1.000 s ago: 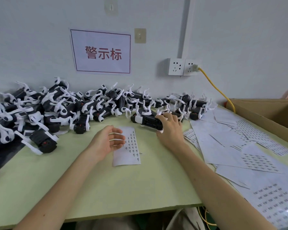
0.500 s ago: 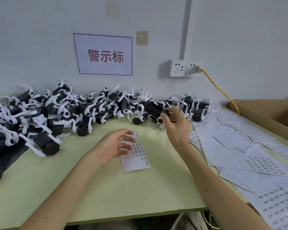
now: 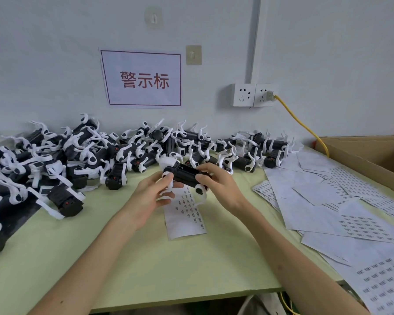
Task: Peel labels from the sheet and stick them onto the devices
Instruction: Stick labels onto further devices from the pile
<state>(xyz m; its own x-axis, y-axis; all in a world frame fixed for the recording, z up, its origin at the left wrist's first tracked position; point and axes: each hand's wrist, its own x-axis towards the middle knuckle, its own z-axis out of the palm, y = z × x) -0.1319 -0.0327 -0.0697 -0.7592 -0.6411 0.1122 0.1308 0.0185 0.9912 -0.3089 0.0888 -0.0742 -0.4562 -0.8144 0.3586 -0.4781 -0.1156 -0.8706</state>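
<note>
Observation, head view. You hold one device [image 3: 184, 173] in both hands, raised off the table [image 3: 146, 258] near its middle and just in front of the pile of devices [image 3: 77, 155].

Grip: your left hand [image 3: 151, 197] has its fingers curled round the white fitting at the device's left end. Your right hand [image 3: 222, 185] grasps the black body from the right, thumb on the near side and fingers over the top. Both hands are closed on the same unit. It lies roughly level, long axis running left to right.

Label sheet [image 3: 187, 220]: flat on the table directly below the held device, its upper edge hidden behind your hands. Rows of small dark labels show on its right part; the left part is blank. Neither hand touches it. Whether a label sits on any fingertip cannot be told.

Surroundings: the pile runs along the wall from the far left edge to past the centre, black bodies tangled with white straps. Loose sheets [image 3: 323, 201] overlap on the right side of the table, beside a cardboard box [image 3: 373, 155]. On the wall are a sign [image 3: 143, 79] with red characters and two sockets [image 3: 253, 95], a yellow cable [image 3: 301, 125] plugged into the right one
</note>
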